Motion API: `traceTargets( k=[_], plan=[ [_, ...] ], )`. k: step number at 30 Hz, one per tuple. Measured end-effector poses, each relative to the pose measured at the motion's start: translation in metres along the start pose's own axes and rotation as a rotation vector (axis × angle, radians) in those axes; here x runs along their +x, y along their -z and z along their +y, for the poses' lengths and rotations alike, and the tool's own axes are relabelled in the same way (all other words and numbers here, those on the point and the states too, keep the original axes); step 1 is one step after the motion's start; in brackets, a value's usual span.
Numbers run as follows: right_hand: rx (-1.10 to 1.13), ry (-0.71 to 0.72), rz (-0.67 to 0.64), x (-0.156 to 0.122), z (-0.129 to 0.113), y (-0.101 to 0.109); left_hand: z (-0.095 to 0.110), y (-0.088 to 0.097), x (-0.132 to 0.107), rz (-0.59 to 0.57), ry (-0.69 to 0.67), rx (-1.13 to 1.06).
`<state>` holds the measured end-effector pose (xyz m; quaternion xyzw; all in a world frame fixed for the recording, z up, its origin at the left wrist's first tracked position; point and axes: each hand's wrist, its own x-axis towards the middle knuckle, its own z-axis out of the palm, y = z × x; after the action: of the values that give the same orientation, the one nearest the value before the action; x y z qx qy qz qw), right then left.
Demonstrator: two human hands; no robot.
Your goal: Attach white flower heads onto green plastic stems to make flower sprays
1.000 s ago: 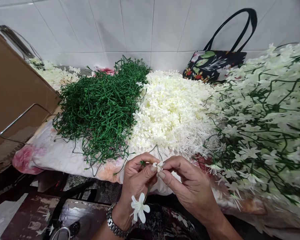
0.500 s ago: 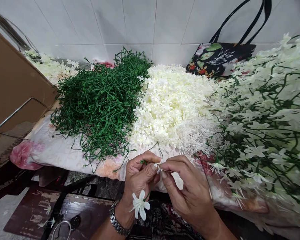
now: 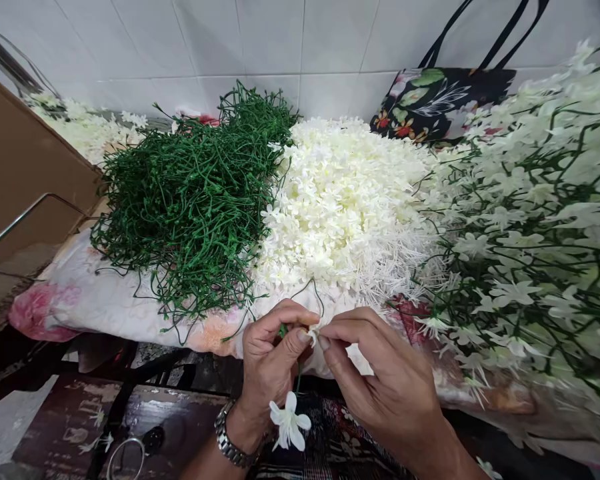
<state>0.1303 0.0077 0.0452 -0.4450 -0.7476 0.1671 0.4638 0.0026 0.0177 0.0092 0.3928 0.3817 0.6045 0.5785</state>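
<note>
My left hand (image 3: 270,360), wearing a metal watch (image 3: 230,440), is closed on a green artificial flower stem (image 3: 322,300) that loops up above the fingers. A white artificial flower (image 3: 291,423) with open petals hangs below this hand on its green stalk. Between the fingertips of both hands sits a small white flower piece (image 3: 313,337), mostly hidden by the fingers. My right hand (image 3: 385,373) pinches it with thumb and forefinger from the right. Just beyond the hands lie a heap of green stems (image 3: 190,200) and a heap of loose white blossoms (image 3: 340,193).
Finished-looking white flowers on stems (image 3: 525,233) are piled high at the right. White stamen-like pieces (image 3: 395,267) lie beside the blossoms. A cardboard box (image 3: 25,167) stands left, a floral bag (image 3: 440,103) against the tiled wall. A flowered cloth (image 3: 115,303) covers the surface.
The hanging flower has swung slightly right and down and now faces differently. Both hands stay together at the small white piece. The view has shifted slightly.
</note>
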Motion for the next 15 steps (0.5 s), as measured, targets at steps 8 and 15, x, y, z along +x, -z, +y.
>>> traceTargets(
  k=[8, 15],
  plan=[
    [-0.013, -0.003, -0.036, -0.002, 0.003, -0.001, -0.006, 0.010, -0.001, -0.099, -0.227, 0.259],
    [0.030, -0.074, -0.055, -0.007, 0.012, -0.001, -0.001, 0.006, 0.003, -0.151, 0.041, 0.034]
  ],
)
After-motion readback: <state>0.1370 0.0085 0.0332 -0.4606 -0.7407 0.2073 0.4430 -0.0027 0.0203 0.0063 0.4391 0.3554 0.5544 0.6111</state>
